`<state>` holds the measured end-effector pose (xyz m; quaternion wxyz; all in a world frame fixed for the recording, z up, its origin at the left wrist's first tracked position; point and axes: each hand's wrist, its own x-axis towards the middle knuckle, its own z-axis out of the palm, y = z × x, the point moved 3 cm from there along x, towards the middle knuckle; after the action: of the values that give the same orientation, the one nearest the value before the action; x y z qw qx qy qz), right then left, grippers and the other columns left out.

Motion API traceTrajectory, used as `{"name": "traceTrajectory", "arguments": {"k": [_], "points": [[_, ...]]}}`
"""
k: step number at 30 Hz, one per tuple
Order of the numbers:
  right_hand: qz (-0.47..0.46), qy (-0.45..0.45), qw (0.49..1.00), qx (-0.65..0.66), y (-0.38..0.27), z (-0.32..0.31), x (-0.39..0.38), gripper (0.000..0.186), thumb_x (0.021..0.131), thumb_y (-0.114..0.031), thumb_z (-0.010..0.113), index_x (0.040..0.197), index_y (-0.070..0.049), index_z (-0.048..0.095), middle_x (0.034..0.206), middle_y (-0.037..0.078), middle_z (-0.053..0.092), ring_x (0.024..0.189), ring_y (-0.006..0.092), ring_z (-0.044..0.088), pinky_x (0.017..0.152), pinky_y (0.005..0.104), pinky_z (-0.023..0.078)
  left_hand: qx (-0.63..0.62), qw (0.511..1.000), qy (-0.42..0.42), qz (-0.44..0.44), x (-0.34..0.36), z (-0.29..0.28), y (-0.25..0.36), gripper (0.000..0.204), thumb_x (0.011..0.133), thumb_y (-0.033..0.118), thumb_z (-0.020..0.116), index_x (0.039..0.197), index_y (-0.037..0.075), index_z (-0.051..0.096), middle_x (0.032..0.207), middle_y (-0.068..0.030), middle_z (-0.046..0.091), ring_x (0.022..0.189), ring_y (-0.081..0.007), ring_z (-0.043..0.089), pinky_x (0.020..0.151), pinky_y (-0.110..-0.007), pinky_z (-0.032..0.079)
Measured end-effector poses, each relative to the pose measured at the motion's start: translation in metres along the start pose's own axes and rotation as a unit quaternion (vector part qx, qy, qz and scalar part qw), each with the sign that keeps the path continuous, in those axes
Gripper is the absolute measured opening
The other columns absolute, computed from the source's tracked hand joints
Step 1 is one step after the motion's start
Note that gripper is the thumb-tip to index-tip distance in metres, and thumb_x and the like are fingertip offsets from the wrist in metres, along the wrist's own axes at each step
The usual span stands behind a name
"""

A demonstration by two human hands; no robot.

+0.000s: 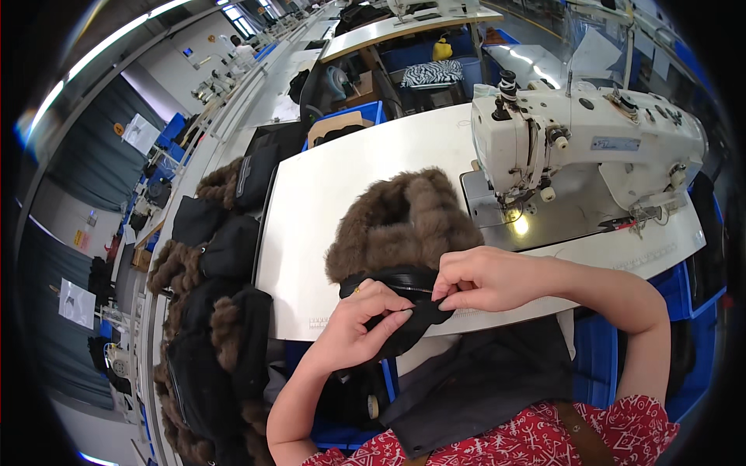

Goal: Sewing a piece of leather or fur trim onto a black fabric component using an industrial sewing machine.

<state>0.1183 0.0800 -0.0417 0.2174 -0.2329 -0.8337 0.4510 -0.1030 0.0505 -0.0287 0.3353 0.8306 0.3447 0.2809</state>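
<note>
A silvery metal zipper (pixel 412 290) seems already fitted to the brown-fur-and-black-cloth piece (pixel 408 242) that the left hand (pixel 365 317) and right hand (pixel 483 279) pinch, remainder unclear.

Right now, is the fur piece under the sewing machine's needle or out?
Out: the fur piece lies on the tabletop, left of the machine's head.

Black fabric (pixel 406 336) partly hidden behind the left hand (pixel 352 325), red shirt (pixel 501 441) cut off below
</note>
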Motion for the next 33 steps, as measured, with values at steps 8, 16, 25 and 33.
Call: {"name": "traceTrajectory", "arguments": {"k": [8, 16, 25, 33], "points": [[0.009, -0.020, 1.000, 0.021, 0.000, -0.002, 0.005, 0.024, 0.089, -0.018, 0.068, 0.104, 0.000, 0.069, 0.090, 0.012, 0.063, 0.076, 0.0203, 0.063, 0.069, 0.0327, 0.050, -0.045, 0.999, 0.009, -0.025, -0.005, 0.000, -0.003, 0.009, 0.090, 0.005, 0.066, 0.098, 0.001, 0.067, 0.083, -0.0083, 0.063, 0.080, -0.0207, 0.056, 0.078, -0.031, 0.043], [-0.209, 0.102, 0.926, -0.298, -0.002, 0.022, 0.001, 0.014, 0.083, -0.012, 0.066, 0.091, -0.002, 0.061, 0.085, 0.008, 0.060, 0.076, 0.0224, 0.064, 0.062, 0.0331, 0.054, 0.045, 0.996, 0.079, -0.020, -0.011, 0.014, 0.006, 0.017, 0.078, 0.005, 0.078, 0.092, 0.005, 0.068, 0.082, -0.0069, 0.062, 0.078, -0.0228, 0.056, 0.076, -0.032, 0.044], [-0.364, 0.113, 0.782, -0.493, 0.100, 0.001, -0.012, 0.009, 0.074, -0.019, 0.060, 0.078, -0.013, 0.054, 0.077, 0.000, 0.053, 0.078, 0.0167, 0.057, 0.066, 0.0273, 0.047, 0.465, 0.863, 0.090, 0.177, 0.031, 0.109, -0.011, 0.027, 0.072, 0.012, 0.061, 0.097, 0.002, 0.069, 0.097, -0.0078, 0.059, 0.092, -0.0216, 0.055, 0.095, -0.039, 0.044], [-0.213, 0.112, 0.823, -0.515, 0.111, -0.034, -0.051, 0.019, 0.074, -0.018, 0.061, 0.092, -0.012, 0.064, 0.087, -0.001, 0.054, 0.088, 0.0157, 0.056, 0.068, 0.0278, 0.047, 0.449, 0.868, 0.146, 0.153, 0.080, 0.137, -0.028, 0.024, 0.071, 0.008, 0.069, 0.095, 0.006, 0.071, 0.096, -0.0028, 0.071, 0.085, -0.0177, 0.058, 0.077, -0.033, 0.041]]}}
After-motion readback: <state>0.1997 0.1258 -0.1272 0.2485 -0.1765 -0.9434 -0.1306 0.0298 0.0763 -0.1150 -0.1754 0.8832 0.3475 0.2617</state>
